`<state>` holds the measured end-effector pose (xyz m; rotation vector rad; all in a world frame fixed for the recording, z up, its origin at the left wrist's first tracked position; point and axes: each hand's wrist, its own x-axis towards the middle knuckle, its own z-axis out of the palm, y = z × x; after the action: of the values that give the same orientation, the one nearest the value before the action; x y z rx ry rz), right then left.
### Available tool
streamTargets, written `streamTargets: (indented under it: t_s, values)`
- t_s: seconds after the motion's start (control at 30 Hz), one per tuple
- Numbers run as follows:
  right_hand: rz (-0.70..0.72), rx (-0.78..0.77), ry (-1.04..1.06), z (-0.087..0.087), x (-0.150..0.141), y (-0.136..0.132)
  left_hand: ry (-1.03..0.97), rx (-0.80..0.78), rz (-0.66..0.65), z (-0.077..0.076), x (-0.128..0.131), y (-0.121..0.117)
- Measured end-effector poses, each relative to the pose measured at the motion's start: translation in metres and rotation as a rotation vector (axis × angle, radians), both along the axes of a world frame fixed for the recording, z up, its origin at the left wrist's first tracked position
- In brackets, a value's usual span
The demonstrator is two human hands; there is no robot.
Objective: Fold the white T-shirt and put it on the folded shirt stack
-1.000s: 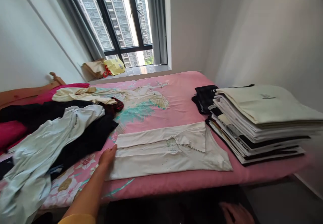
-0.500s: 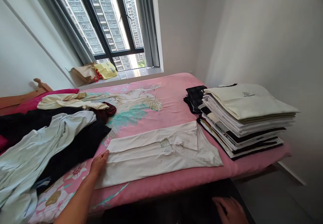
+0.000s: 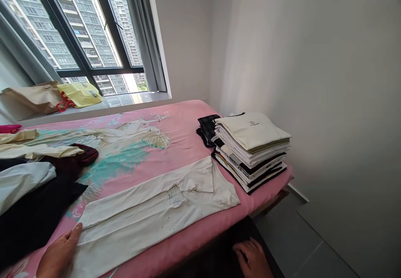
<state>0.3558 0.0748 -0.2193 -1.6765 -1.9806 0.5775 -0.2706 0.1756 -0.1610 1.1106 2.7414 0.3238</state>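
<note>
A white T-shirt (image 3: pixel 131 215), folded lengthwise into a long strip, lies flat on the pink bed sheet (image 3: pixel 184 121). One sleeve is folded back on top, and faded print shows at its middle. My left hand (image 3: pixel 61 251) grips the shirt's left end, thumb on top; its other fingers are mostly hidden. Low in the view, my right hand (image 3: pixel 253 258) rests over dark cloth at my lap, fingers loosely bent and thumb apart, with nothing visible in it. Just beyond the shirt's collar end stands a tall stack of folded clothes (image 3: pixel 250 161), cream garment uppermost.
Unfolded clothes (image 3: pixel 37 203) in black, pale and cream lie heaped on the left. Folded dark garments (image 3: pixel 207 128) sit behind the stack. A brown paper bag (image 3: pixel 34 96) and a yellow bag (image 3: pixel 80 94) rest on the window sill. A wall (image 3: pixel 297 82) rises at the right.
The view has turned right, so bed, shirt and stack appear further left. My left hand stays at the shirt's left end; my right hand remains low by my lap.
</note>
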Motion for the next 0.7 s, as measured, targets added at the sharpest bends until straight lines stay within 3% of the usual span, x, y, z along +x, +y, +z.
streamTargets:
  t_s: [0.17, 0.33, 0.5, 0.6, 0.7]
  values:
    - [0.01, 0.01, -0.017, -0.002, 0.001, -0.003, -0.051, -0.028, -0.04, 0.018, 0.019, -0.006]
    - [0.029, 0.037, -0.042, -0.013, 0.007, -0.007, 0.032, -0.011, -0.157, 0.067, 0.068, -0.019]
    - [0.057, 0.069, -0.062, -0.026, 0.014, -0.008, 0.195, -0.042, -0.223, 0.112, 0.116, -0.011]
    - [0.053, 0.107, -0.067, -0.028, 0.015, -0.008, 0.246, -0.056, -0.287, 0.114, 0.155, 0.0]
    - [0.056, 0.145, -0.077, -0.029, 0.017, -0.008, 0.223, -0.092, -0.344, 0.093, 0.2, 0.011]
